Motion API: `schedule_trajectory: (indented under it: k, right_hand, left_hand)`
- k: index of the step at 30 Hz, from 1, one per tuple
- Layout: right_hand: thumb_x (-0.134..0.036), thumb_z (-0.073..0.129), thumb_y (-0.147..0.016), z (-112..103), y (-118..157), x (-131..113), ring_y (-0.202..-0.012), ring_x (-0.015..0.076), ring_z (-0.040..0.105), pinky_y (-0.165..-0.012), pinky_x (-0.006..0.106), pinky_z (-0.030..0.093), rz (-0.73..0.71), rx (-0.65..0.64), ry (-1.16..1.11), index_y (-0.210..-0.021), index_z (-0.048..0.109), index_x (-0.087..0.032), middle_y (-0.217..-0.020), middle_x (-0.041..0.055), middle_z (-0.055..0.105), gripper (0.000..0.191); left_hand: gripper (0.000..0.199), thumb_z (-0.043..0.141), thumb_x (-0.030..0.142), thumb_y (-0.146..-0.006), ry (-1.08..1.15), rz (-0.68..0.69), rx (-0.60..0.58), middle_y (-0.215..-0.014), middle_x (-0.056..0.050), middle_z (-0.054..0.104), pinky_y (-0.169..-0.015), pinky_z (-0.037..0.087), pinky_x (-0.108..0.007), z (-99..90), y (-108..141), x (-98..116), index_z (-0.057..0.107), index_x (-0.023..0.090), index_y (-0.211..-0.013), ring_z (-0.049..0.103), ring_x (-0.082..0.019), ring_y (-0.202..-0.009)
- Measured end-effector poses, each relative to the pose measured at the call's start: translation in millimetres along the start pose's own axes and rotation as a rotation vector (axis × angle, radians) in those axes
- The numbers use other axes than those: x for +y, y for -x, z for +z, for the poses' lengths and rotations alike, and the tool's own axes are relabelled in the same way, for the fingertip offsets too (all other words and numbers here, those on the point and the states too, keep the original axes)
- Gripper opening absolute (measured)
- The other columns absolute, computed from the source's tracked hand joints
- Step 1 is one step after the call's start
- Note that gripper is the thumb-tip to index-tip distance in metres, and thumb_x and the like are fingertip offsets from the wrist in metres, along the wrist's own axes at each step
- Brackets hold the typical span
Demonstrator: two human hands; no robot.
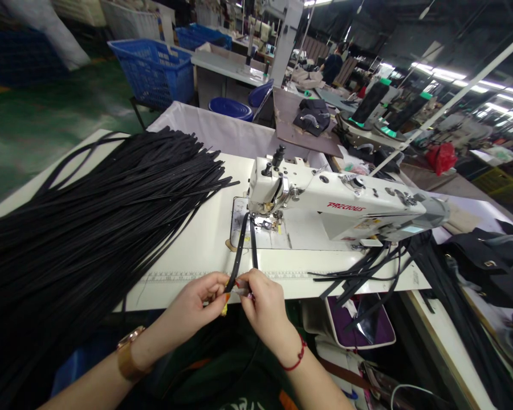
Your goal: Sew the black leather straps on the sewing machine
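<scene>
Red "PRECIOUS" on arm of white sewing machine (pixel 308 196); ruler scale (pixel 166 277) numbers illegible.

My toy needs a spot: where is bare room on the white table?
The white table is bare between the black strap pile and sewing machine, and a little between the right hand and the loose straps. The pile crowds the left side.

Right of the blue basket (pixel 154 74) stands a blue stool (pixel 229 109); farther right are a black bag (pixel 312 118) and red bag (pixel 441 158).

Worn are a gold watch (pixel 130 354) and red bracelet (pixel 300 355).
</scene>
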State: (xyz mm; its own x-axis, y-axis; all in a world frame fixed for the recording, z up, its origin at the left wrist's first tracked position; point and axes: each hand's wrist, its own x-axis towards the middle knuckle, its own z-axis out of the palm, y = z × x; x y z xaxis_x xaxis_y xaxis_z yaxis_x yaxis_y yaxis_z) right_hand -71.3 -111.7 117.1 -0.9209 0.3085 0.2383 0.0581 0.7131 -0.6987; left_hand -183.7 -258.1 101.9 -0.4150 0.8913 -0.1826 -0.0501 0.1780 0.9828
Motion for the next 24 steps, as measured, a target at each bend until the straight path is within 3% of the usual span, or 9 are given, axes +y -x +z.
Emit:
schedule_trajectory:
  k: [3, 8, 14, 24]
  right_hand:
    - [-0.008, 0.051, -0.076, 1.0, -5.3, 7.7, -0.071, 0.0178, 0.057, -0.061, 0.028, 0.04, 0.004, 0.06, 0.073, -0.085, 0.057, -0.02, -0.08, 0.0025, 0.061, 0.016]
    - [-0.019, 0.052, -0.088, -7.1, -8.2, 20.5, -0.061, 0.0147, 0.049, -0.059, 0.027, 0.038, 0.222, 0.189, -0.078, -0.083, 0.055, -0.021, -0.07, -0.0018, 0.054, 0.006]
    - [-0.03, 0.051, -0.095, -18.6, 10.5, 12.0, -0.077, 0.0168, 0.056, -0.07, 0.03, 0.046, 0.234, -0.034, -0.201, -0.109, 0.053, -0.022, -0.088, 0.0017, 0.059, 0.016]
    - [-0.033, 0.045, -0.1, -14.7, -3.8, 7.2, -0.084, 0.0183, 0.059, -0.076, 0.032, 0.047, 0.183, -0.131, -0.219, -0.108, 0.061, -0.021, -0.093, 0.0041, 0.065, 0.022]
  left_hand:
    - [0.026, 0.052, 0.024, -0.092, 0.039, -0.017, -0.008, -0.079, -0.001, 0.064, -0.063, 0.042, -0.024, 0.0, -0.4, 0.9, 0.06, 0.017, -0.115, 0.057, -0.014, -0.07]
    - [0.033, 0.058, 0.031, -0.089, 0.215, -0.102, -0.006, -0.078, -0.001, 0.065, -0.065, 0.045, -0.025, 0.8, -0.4, 9.3, 0.061, 0.016, -0.119, 0.059, -0.015, -0.07]
    - [0.037, 0.062, 0.034, -0.089, 0.359, -0.154, -0.026, -0.091, -0.005, 0.07, -0.071, 0.047, -0.026, 0.9, -0.2, 16.9, 0.06, 0.019, -0.123, 0.062, -0.016, -0.077]
    - [0.04, 0.063, 0.034, -0.088, 0.3, -0.129, 0.001, -0.091, -0.005, 0.07, -0.07, 0.048, -0.027, 0.2, 1.0, 13.2, 0.059, 0.018, -0.124, 0.062, -0.016, -0.076]
